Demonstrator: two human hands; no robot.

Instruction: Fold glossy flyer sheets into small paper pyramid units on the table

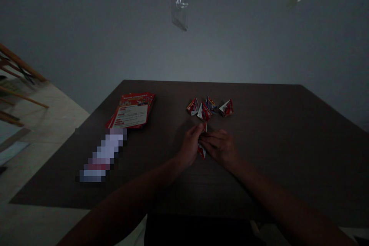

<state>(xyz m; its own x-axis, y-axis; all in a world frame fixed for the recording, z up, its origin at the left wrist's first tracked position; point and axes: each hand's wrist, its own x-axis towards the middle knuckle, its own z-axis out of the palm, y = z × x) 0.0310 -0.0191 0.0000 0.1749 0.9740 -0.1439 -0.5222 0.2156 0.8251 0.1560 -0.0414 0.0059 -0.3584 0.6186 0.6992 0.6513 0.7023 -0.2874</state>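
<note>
Close together over the middle of the table, my left hand (190, 144) and my right hand (221, 146) are both closed on one folded paper piece (202, 151). Its red and white ends stick out above and below my fingers; the rest of it is hidden. Just beyond my hands lie several folded paper shapes with pointed corners: a red and white one (204, 112), another at the left (193, 107), a bluish one (211, 104) behind, and one apart at the right (226, 108).
On the left of the dark table (276, 130) lies a stack of red printed leaflets (132, 111). Nearer me is a blurred-out oblong thing (103, 155). Behind the table rises a grey wall (245, 46) with clear plastic (180, 7) hanging on it. Wooden furniture (23, 63) stands far left.
</note>
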